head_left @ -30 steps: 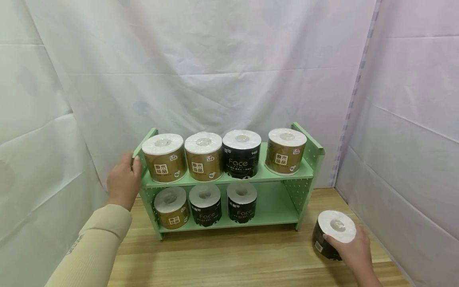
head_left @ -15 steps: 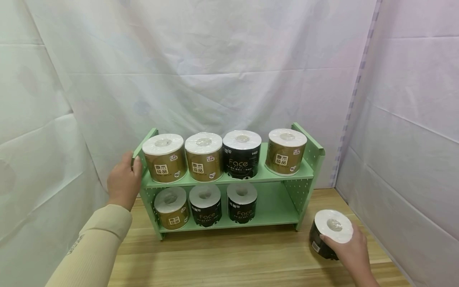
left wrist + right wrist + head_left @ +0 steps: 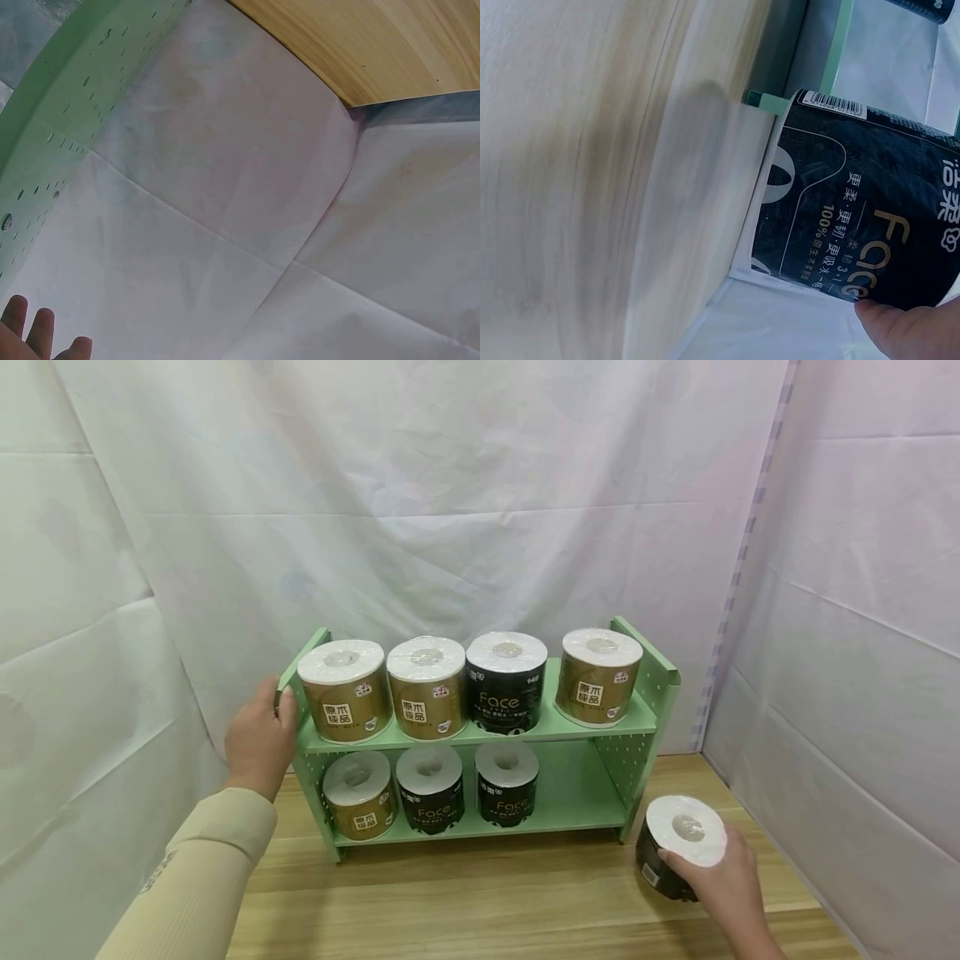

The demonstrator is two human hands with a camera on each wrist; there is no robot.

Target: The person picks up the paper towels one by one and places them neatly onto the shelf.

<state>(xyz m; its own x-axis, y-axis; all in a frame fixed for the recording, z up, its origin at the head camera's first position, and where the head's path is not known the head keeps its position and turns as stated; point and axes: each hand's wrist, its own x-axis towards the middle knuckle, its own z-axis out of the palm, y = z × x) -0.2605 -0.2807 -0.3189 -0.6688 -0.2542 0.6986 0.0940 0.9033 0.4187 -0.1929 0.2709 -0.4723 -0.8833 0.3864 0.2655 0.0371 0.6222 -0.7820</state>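
My right hand (image 3: 723,881) holds a black-wrapped toilet roll (image 3: 684,833) by its side, right of the green shelf rack. In the right wrist view, my thumb presses the printed wrapper of this toilet roll (image 3: 855,210), which is held off the wooden table. My left hand (image 3: 260,739) grips the front edge of the rack's left side panel (image 3: 302,653). Several of its fingers (image 3: 43,330) show spread outside the perforated panel (image 3: 56,142) in the left wrist view. On the upper shelf (image 3: 551,723) stand gold toilet rolls (image 3: 347,706) and one black roll (image 3: 504,693).
The lower shelf (image 3: 577,793) bears one gold roll (image 3: 360,806) and two black rolls (image 3: 430,802) toward its left; bare shelf shows at its right. A gap separates the black upper roll from the rightmost gold roll (image 3: 597,689). White cloth (image 3: 450,485) hangs behind the wooden table (image 3: 450,902).
My right hand has moved slightly left toward the rack, carrying the black toilet roll along. The left hand and the rolls on the rack have stayed in place.
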